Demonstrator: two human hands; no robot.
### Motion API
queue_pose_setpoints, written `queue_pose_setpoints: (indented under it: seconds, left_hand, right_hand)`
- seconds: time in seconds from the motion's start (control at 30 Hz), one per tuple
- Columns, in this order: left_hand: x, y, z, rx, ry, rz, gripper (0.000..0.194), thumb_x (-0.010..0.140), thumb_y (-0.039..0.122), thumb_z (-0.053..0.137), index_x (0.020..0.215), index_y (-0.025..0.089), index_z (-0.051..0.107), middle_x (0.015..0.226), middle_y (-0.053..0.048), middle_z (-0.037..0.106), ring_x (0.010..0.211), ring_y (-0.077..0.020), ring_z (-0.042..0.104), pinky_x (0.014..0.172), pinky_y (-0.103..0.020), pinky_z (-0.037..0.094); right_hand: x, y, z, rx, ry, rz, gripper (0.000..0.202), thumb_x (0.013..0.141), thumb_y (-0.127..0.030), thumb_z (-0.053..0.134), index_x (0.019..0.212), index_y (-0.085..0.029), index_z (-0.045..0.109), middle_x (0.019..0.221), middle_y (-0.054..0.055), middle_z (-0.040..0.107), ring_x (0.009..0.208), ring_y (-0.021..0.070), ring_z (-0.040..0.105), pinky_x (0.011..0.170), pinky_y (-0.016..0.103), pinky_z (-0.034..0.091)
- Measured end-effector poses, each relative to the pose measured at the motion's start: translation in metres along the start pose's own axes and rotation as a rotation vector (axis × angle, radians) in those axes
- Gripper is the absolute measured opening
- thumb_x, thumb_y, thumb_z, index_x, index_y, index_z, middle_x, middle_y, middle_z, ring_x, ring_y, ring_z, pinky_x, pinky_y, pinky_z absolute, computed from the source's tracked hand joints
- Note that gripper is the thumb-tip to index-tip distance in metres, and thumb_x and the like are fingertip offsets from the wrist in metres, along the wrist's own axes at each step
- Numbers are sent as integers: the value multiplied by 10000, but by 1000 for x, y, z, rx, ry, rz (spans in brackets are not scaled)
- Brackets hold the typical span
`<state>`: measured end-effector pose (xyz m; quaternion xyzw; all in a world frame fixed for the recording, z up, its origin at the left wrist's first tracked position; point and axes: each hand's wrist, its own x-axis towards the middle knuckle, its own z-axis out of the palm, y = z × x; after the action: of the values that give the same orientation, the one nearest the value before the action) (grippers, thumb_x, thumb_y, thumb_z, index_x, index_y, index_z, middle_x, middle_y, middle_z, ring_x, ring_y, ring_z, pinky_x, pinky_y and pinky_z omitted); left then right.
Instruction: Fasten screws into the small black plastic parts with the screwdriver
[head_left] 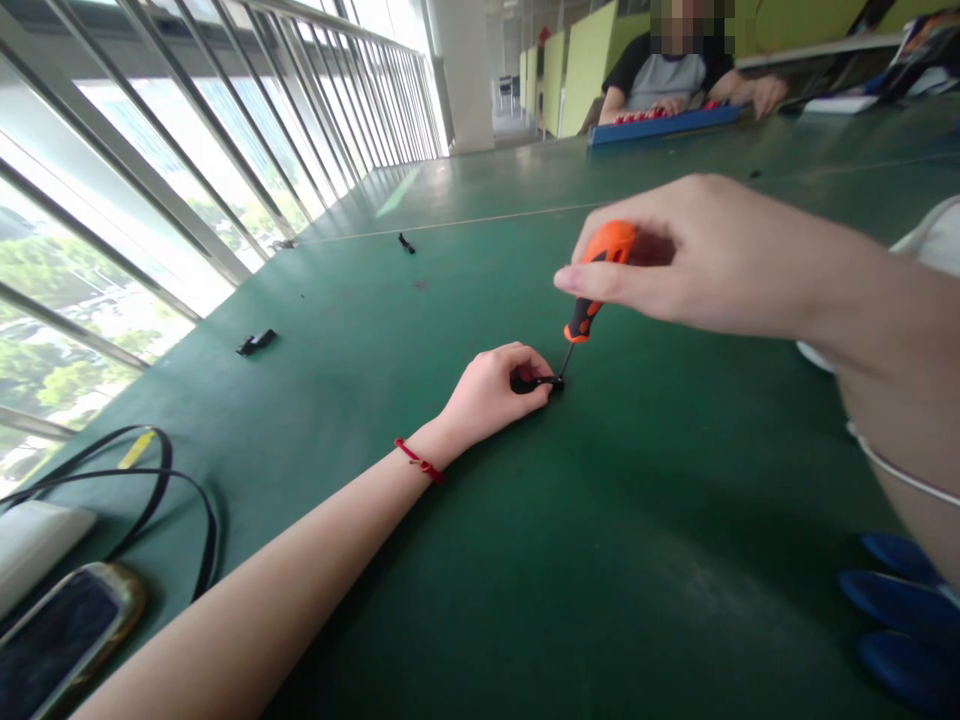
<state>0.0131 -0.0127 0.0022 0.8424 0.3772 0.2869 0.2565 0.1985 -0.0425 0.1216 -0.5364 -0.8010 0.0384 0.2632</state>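
Note:
My left hand (504, 388) is closed on a small black part (531, 383), holding it down on the green tabletop (525, 540). Its fingers cover much of the part, so its kind does not show. In my right hand (705, 260) is a screwdriver (589, 300) with an orange and black handle, gripped from above and leaning slightly. The screwdriver's thin shaft reaches down to the right end of the black part, beside my left fingertips. Whether the tip sits in a screw is too small to tell.
Two loose black pieces (257, 342) (406, 243) lie to the left and farther back. A phone (71, 635), a white box (41, 545) and a black cable (206, 520) are at lower left. Metal railing (262, 130) borders the left edge. Across the table, a person sits behind a blue tray (664, 126).

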Motion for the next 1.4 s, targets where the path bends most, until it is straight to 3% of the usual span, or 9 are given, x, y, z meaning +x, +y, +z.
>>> queue_pose_setpoints:
  seconds: [0.07, 0.2, 0.37, 0.47, 0.53, 0.7, 0.93, 1.1, 1.4]
  left_hand:
    - [0, 0, 0, -4, 0, 2, 120, 728, 176, 574, 815, 162, 655, 810, -6, 655, 732, -116, 584, 686, -226, 467]
    - [-1, 1, 0, 1, 3, -1, 116, 741, 185, 572, 815, 165, 659, 810, -7, 656, 729, -116, 582, 673, -224, 463]
    - [0, 1, -1, 2, 2, 3, 116, 745, 192, 578, 821, 164, 661, 808, -8, 652, 730, -115, 580, 667, -223, 460]
    - [0, 1, -1, 5, 0, 0, 114, 745, 194, 581, 817, 163, 663, 807, -11, 651, 728, -117, 579, 667, -227, 458]
    - [0, 1, -1, 0, -1, -5, 114, 746, 199, 582, 816, 162, 665, 809, -12, 652, 727, -117, 580, 669, -229, 457]
    - [0, 1, -1, -25, -1, -9, 112, 750, 199, 582, 818, 161, 664, 801, -9, 653, 721, -112, 578, 670, -225, 456]
    - [-1, 3, -1, -22, 24, 5, 113, 764, 211, 587, 819, 162, 672, 801, -11, 644, 714, -106, 572, 653, -220, 449]
    - [0, 3, -1, 19, 65, 10, 121, 766, 212, 590, 830, 179, 687, 829, -11, 639, 727, -109, 578, 674, -231, 456]
    - [0, 4, -2, -26, 59, -43, 119, 756, 213, 597, 815, 165, 689, 830, -17, 671, 754, -121, 596, 700, -238, 463]
  right_hand:
    - [0, -1, 2, -6, -2, 39, 318, 765, -484, 567, 666, -192, 644, 458, -37, 363, 440, 50, 314, 501, 251, 239]
    - [-1, -2, 4, 82, 10, -47, 122, 702, -283, 638, 798, -209, 629, 524, -63, 457, 445, 33, 347, 483, 226, 248]
    - [-1, -3, 3, -17, 91, 9, 372, 753, -505, 566, 573, -180, 594, 471, -33, 422, 443, 50, 345, 475, 242, 245]
    - [1, -1, 2, 5, 83, 4, 98, 683, -267, 652, 746, -203, 613, 538, -52, 488, 478, 57, 394, 488, 231, 276]
    - [1, 0, 1, 36, 59, -19, 245, 656, -211, 661, 888, -225, 584, 562, -68, 501, 482, 58, 403, 484, 224, 279]
    - [0, -1, -2, 4, 25, 26, 275, 760, -441, 587, 637, -199, 628, 436, -41, 372, 432, 55, 344, 477, 245, 245]
    - [2, 0, 0, -50, 300, 8, 187, 734, -217, 566, 553, -178, 589, 494, -21, 386, 497, 63, 329, 521, 262, 262]
    - [8, 9, 13, 63, 81, 77, 193, 692, -169, 581, 500, -179, 583, 469, -21, 424, 472, 75, 356, 498, 267, 252]
    - [9, 14, 12, 133, 59, 39, 187, 686, -135, 560, 506, -179, 579, 494, -18, 529, 478, 81, 383, 481, 266, 269]
